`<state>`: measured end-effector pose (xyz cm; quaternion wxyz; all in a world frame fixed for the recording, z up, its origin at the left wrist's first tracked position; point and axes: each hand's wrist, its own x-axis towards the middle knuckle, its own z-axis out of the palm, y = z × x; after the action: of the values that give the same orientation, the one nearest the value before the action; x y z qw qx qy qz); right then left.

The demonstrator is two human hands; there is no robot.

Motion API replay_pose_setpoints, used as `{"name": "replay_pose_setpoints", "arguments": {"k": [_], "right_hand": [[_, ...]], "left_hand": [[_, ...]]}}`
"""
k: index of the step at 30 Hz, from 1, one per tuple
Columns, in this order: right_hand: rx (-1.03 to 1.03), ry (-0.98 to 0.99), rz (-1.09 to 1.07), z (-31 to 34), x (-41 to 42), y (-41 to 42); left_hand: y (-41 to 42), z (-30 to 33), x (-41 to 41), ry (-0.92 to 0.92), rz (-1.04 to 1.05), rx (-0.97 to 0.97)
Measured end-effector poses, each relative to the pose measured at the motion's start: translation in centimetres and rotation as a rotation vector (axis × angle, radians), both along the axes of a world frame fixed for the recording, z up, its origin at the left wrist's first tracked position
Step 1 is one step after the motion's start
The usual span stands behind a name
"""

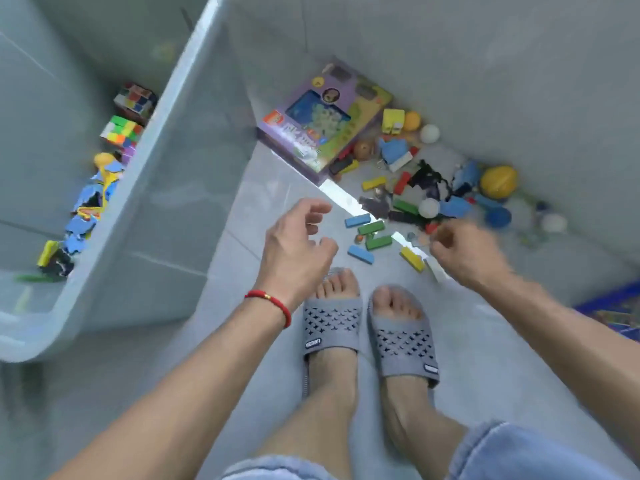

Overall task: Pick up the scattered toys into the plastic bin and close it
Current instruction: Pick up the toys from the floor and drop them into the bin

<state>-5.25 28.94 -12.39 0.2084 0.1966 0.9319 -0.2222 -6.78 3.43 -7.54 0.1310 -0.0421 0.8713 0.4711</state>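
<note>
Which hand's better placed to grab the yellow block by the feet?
Right, probably. The right hand is beside the yellow block, fingers curled. The left hand is open, empty, and farther off, nearer the plastic bin.

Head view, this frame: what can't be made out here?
- Right hand: motion-blurred, so whether its grip holds anything is unclear.
- Small bits right of the blue ball: blurred and too small to identify.
- Plastic bin: cut off by the left and top edges; its near wall hides part of the contents, and no lid shows.
- Blue-edged item: cut off by the right edge.
- Left hand: open, empty.
</note>
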Motion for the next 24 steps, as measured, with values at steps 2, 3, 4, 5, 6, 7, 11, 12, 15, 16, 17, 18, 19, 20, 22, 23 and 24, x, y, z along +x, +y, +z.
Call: {"name": "replay_pose_setpoints", "arguments": {"k": [2,3,4,5,6,7,11,12,15,16,17,18,19,20,22,23,24], "right_hand": [[0.054,0.017,-0.075,-4.0,2.7,1.8],[0.088,0.028,-0.074,-5.7,3.7,2.1],[0.125,0.042,-0.05,-6.9,4.4,1.9],[0.157,0.073,-0.017,-8.1,4.9,1.7],[0.176,0.12,0.018,-9.1,5.1,1.4],[0.186,0.173,0.046,-9.8,5.2,1.1],[0.142,0.306,0.01,-10.6,5.2,1.0],[0.111,0.34,0.003,-10.1,5.2,1.0],[0.019,0.402,0.153,-9.0,4.4,0.3],[-0.006,0.383,0.213,-8.8,4.0,0.0],[-0.035,0.353,0.241,-8.8,3.6,-0.3],[-0.043,0.311,0.267,-9.1,3.3,-0.5],[-0.009,0.29,0.304,-9.5,3.1,-0.5],[0.047,0.297,0.352,-9.8,3.0,-0.7],[0.118,0.321,0.437,-10.8,3.3,-0.6],[0.106,0.32,0.431,-11.1,3.4,-0.5],[0.102,0.324,0.426,-11.1,3.5,-0.4]], "left_hand": [[1.9,-4.3,-0.3,-0.036,-0.147,-0.124],[2.5,-6.3,-0.6,-0.046,-0.199,-0.183],[3.0,-7.9,-0.9,-0.051,-0.235,-0.242],[3.4,-9.3,-1.2,-0.044,-0.262,-0.298],[3.7,-10.4,-1.4,-0.023,-0.283,-0.346],[4.0,-11.2,-1.6,0.009,-0.303,-0.38],[4.5,-13.1,-1.5,0.086,-0.389,-0.399],[4.7,-13.4,-1.3,0.09,-0.421,-0.405],[5.3,-13.9,-1.2,0.138,-0.477,-0.436],[5.5,-13.8,-1.3,0.169,-0.498,-0.452],[5.8,-13.7,-1.5,0.203,-0.527,-0.473],[5.9,-13.6,-1.7,0.233,-0.557,-0.498],[6.0,-13.6,-1.9,0.253,-0.585,-0.521],[5.9,-13.6,-2.1,0.266,-0.606,-0.538],[5.6,-13.9,-2.2,0.295,-0.632,-0.554],[5.4,-14.1,-2.2,0.309,-0.64,-0.553],[5.2,-14.3,-2.2,0.321,-0.642,-0.547]]}}
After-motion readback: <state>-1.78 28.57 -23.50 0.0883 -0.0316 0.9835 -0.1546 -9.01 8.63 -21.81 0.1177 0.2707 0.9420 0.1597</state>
